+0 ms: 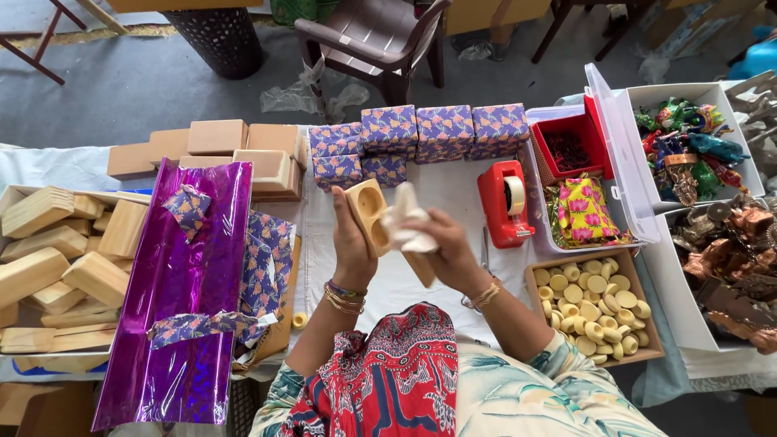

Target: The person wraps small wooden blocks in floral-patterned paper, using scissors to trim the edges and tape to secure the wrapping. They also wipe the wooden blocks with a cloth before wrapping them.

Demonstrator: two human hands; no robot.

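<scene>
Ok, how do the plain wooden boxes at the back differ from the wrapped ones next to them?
The plain boxes show bare tan wood; the wrapped boxes are covered in purple floral paper. The plain boxes sit at the back left, above the purple foil sheet; the wrapped boxes sit in the middle, above the red tape dispenser. The plain ones look flatter and wider, the wrapped ones more cube-like. Both groups are stacked in two layers on the white table.
</scene>
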